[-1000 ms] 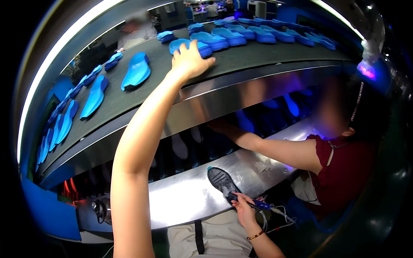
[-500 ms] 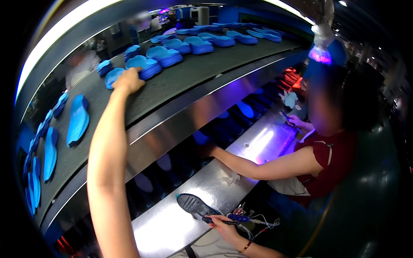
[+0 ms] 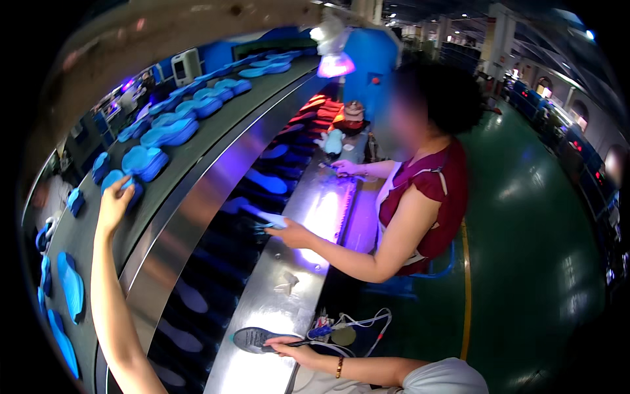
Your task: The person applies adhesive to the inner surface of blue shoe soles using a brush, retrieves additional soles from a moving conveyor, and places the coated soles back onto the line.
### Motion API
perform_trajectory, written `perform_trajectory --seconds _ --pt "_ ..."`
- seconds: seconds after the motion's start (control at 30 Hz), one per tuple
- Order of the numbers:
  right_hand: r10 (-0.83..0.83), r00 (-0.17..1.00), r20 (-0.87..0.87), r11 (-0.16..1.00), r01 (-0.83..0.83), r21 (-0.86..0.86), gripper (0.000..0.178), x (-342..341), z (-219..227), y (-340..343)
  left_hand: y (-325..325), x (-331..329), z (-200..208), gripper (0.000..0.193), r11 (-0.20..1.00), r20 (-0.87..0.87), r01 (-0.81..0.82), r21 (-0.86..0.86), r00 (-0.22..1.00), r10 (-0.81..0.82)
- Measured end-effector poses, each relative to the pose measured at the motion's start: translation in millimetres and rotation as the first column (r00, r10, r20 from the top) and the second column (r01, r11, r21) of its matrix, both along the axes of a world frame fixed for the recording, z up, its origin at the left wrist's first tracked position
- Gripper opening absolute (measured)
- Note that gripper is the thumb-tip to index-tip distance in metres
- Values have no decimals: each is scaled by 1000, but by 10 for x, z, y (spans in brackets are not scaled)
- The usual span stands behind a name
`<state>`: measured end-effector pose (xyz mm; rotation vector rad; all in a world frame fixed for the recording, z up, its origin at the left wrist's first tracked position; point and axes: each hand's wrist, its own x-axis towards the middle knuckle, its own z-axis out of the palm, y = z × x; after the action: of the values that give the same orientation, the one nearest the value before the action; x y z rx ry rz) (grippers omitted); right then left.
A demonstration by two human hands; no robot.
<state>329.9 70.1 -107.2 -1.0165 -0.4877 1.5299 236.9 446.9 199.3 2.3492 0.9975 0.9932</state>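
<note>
At the upper conveyor belt (image 3: pixel 121 230), my left hand (image 3: pixel 115 202) has its fingers and thumb closed on the near edge of a blue shoe sole (image 3: pixel 113 177), which rests on the belt by other blue soles (image 3: pixel 144 161). Down at the metal ledge (image 3: pixel 262 299), my right hand (image 3: pixel 294 348) grips a black pen-like tool (image 3: pixel 300 343) with a cable behind it. The tool and fingers lie over a dark shoe sole (image 3: pixel 249 338) with a patterned face; part of that sole is hidden under the fingers.
To my right a co-worker in a dark red top (image 3: pixel 426 217) reaches one hand to a pale sole (image 3: pixel 266 215) at the lower rack. A lamp (image 3: pixel 336 64) glows purple above. White cables (image 3: pixel 367 322) hang beside the ledge. Dark slots with pale soles (image 3: pixel 190 299) run under the belt.
My view has turned to the right. My left hand stays at the blue soles on the belt. The co-worker's near hand has come out of the lower rack with a pale sole.
</note>
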Motion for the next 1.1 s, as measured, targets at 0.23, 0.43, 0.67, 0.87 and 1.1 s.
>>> perform_trajectory --seconds 0.23,0.43,0.67,0.87,1.1 --pt "17 974 -224 998 -4 57 28 160 167 -152 -730 -1188 9 32 868 -256 -266 419 883 394" --pt "-71 996 -56 995 75 70 24 304 179 -145 -2629 -947 -583 37 882 891 -410 -233 273 362" --pt "-114 992 -54 993 116 25 23 384 431 -131 -3929 -1605 -2293 102 492 906 816 -304 87 415" --pt "-82 996 39 986 75 148 18 274 442 -85 -4591 -1386 -2772 67 -196 654 921 -338 379 654" --pt "252 966 -50 920 -223 323 20 -66 931 -126 -4287 -1112 -2449 109 278 803 884 -376 161 574"
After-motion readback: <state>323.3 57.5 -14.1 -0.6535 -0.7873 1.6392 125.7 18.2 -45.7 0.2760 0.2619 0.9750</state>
